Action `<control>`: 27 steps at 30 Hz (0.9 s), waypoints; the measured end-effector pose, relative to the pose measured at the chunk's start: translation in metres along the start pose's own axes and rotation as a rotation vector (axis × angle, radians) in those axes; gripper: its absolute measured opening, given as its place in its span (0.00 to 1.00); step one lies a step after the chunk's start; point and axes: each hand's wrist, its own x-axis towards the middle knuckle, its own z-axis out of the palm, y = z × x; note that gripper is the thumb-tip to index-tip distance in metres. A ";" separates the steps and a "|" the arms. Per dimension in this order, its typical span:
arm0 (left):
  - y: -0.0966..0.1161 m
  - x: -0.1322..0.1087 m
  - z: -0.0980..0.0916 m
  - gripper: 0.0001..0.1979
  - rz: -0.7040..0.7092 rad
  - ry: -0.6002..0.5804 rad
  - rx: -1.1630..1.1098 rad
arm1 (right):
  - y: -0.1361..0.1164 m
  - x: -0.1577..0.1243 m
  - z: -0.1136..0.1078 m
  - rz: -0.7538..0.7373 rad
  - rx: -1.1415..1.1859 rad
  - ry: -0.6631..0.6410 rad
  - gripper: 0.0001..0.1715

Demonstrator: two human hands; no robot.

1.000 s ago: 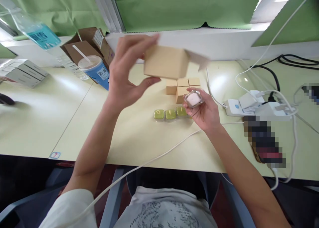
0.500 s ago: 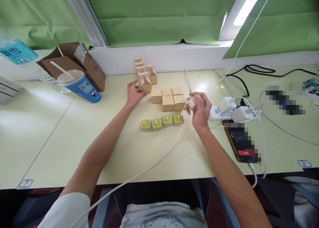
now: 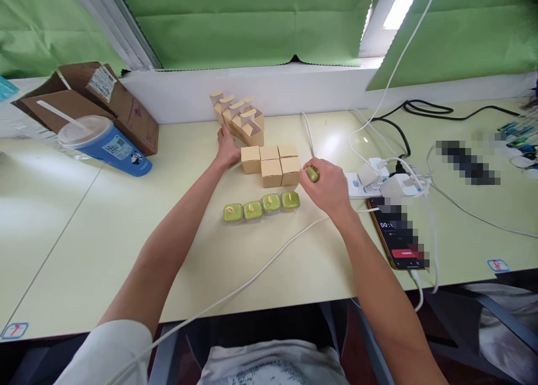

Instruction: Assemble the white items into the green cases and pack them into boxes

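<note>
My left hand [image 3: 227,148] lies against the left side of a cluster of small open cardboard boxes [image 3: 252,134], flaps up. Its fingers are stretched along the boxes, thumb apart, fingertips partly hidden. My right hand [image 3: 330,188] is closed around a small green candle [image 3: 312,174], whose top shows between thumb and fingers. Between the hands stand several closed cardboard boxes [image 3: 271,173], packed side by side. In front of them, a row of green candles [image 3: 253,210] in clear square cups has pale wicks on top.
A blue drink cup [image 3: 120,148] and an open brown carton [image 3: 134,116] stand at the left. Right of my right hand are a power strip [image 3: 355,184] with white chargers and a phone [image 3: 393,236]. A white cable [image 3: 252,278] crosses the front of the table.
The open boxes have shifted and now slant, my left hand against them. My right hand has turned, showing the candle's green top instead of its clear, pinkish side. The camera view has swung slightly right.
</note>
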 end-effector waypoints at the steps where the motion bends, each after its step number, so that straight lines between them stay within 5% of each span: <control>1: 0.002 -0.003 -0.005 0.79 -0.065 -0.011 -0.016 | -0.002 -0.002 -0.005 -0.006 -0.215 -0.051 0.11; 3: 0.008 -0.014 -0.022 0.76 -0.204 -0.007 -0.043 | -0.005 -0.005 -0.011 0.002 -0.501 -0.175 0.16; 5: 0.015 -0.030 -0.042 0.62 -0.240 -0.001 -0.059 | -0.007 -0.008 -0.013 -0.004 -0.597 -0.281 0.21; 7: 0.026 -0.051 -0.061 0.43 -0.159 -0.049 -0.087 | -0.008 -0.009 -0.011 -0.023 -0.602 -0.334 0.25; 9: 0.040 -0.073 -0.071 0.36 -0.024 -0.195 -0.130 | -0.008 -0.010 -0.007 -0.050 -0.585 -0.361 0.27; 13: 0.063 -0.108 -0.056 0.50 0.088 -0.440 -0.133 | -0.004 -0.009 -0.005 -0.091 -0.561 -0.400 0.31; 15: 0.069 -0.112 -0.042 0.49 0.039 -0.385 -0.152 | -0.001 -0.007 -0.009 -0.052 -0.547 -0.371 0.33; 17: 0.072 -0.109 -0.038 0.42 -0.022 -0.278 -0.187 | 0.001 -0.003 -0.018 0.021 -0.523 -0.204 0.33; 19: 0.077 -0.103 -0.045 0.38 -0.033 -0.193 -0.195 | -0.002 0.004 -0.027 0.026 -0.435 0.052 0.30; 21: 0.086 -0.098 -0.062 0.40 0.032 -0.166 -0.162 | -0.012 0.013 -0.031 -0.098 -0.218 0.167 0.25; 24: 0.113 -0.100 -0.085 0.44 0.198 -0.202 -0.082 | -0.035 0.031 -0.018 -0.315 0.262 -0.081 0.30; 27: 0.141 -0.110 -0.095 0.39 0.284 -0.268 -0.042 | -0.055 0.044 0.009 -0.346 0.591 -0.344 0.40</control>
